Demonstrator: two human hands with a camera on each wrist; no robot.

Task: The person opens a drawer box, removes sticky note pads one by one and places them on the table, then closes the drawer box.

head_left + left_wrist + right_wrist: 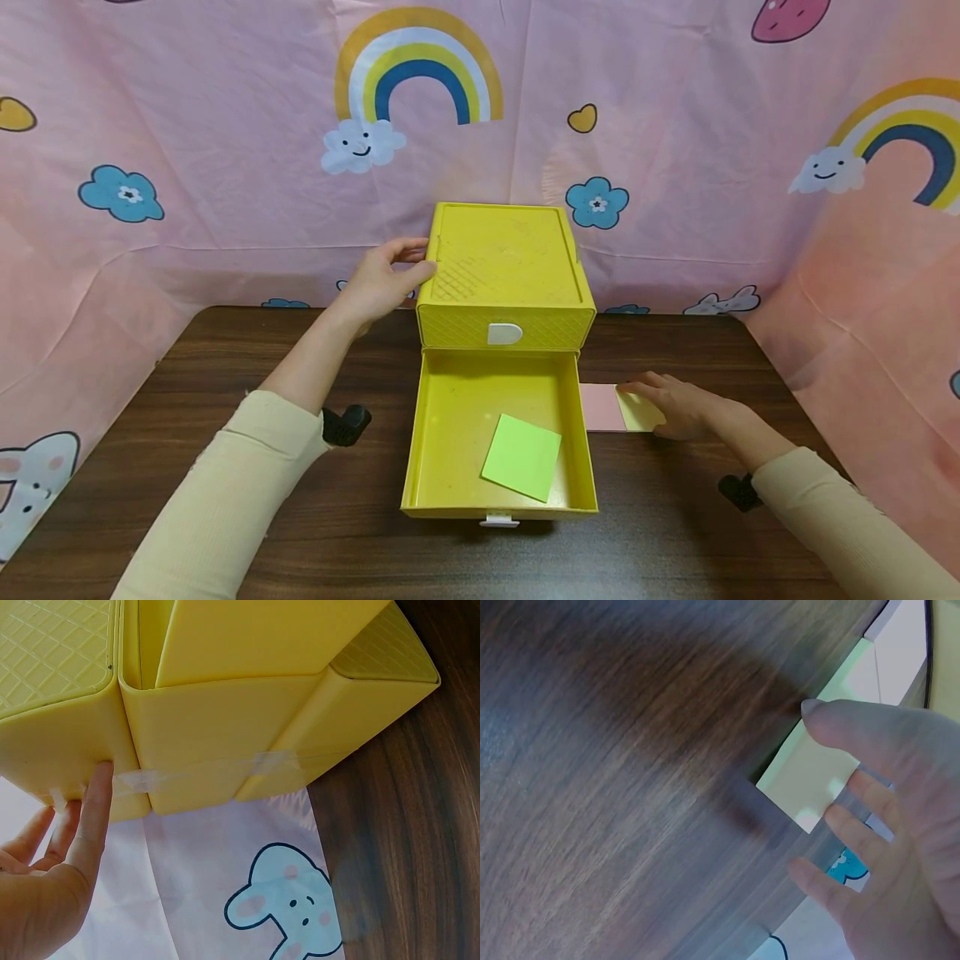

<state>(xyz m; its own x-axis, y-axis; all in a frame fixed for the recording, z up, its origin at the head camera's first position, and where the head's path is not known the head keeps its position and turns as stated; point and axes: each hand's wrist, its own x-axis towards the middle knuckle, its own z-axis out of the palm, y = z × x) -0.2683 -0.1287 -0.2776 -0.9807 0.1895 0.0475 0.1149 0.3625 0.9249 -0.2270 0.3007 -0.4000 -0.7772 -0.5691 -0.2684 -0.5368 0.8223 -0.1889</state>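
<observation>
The yellow sticky-note pad (636,414) lies flat on the wooden table (360,533), to the right of the pulled-out drawer (450,400). It is partly covered by the right hand (678,407), which is clearly the nearer hand; from its palm, the pad is found below and toward the left. The pad is spanned front to back, with the thumb seen at the near edge and fingertips at the far edge; whether it is pinched or only touched cannot be told.

No long axis can be made out in the pad, as it looks about square. Its edges are set nearly in line with the drawer, and its left edge is met by the pink pad (602,408), so that a row is formed running left to right, toward the drawer.

In the drawer, a green pad (522,457) is seen lying askew. The top left edge of the yellow drawer unit (502,250) is touched by the left hand (378,283), its fingers extended along the side and its thumb laid at the top rim.
</observation>
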